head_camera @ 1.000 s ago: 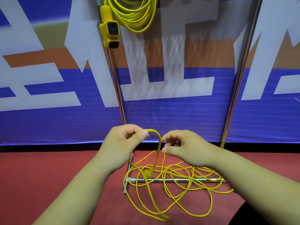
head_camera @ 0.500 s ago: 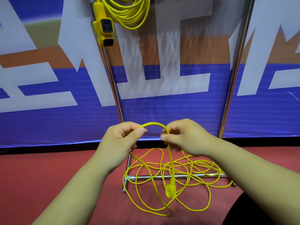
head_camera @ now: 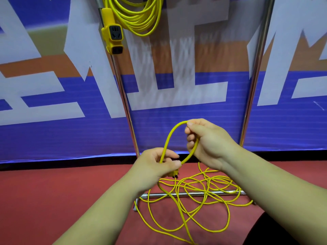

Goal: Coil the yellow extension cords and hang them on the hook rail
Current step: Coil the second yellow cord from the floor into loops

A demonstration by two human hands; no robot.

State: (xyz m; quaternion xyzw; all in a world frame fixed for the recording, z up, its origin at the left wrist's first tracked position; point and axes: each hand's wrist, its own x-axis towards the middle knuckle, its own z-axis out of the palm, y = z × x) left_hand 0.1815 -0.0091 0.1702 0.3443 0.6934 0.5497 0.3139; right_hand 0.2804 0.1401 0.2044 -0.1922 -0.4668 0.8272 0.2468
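1. Upper left: a hung coil [head_camera: 141, 20] of yellow cable dangled from above the frame's top edge, its socket block [head_camera: 114, 37] hanging against the left upright [head_camera: 124, 103] of a chrome rack.
2. Left forearm reached in from the lower left, angled up and to the right. Left hand [head_camera: 154, 167] sat low, in front of the foot of the banner [head_camera: 53, 135], fingers curled, thumb and fingertips pinching the yellow cord [head_camera: 168, 137] close to its end.
3. The plug [head_camera: 175, 174] poked out just below the left thumb, prongs pointing down and to the right.
4. From that pinch the cord arched up and over in one small loop to the other hand, then curved back down towards the plug.
5. Right hand [head_camera: 212, 144] was held higher, back of the hand towards the camera, thumb and forefinger gripping the top of the loop, the other fingers curled round the cord (fingertips partly hidden).
6. Below both hands the remaining length lay as a loose tangle [head_camera: 203, 190] on the red floor [head_camera: 53, 200], draped across the rack's base bar [head_camera: 194, 193].
7. Right upright [head_camera: 251, 96] stood behind the right wrist.
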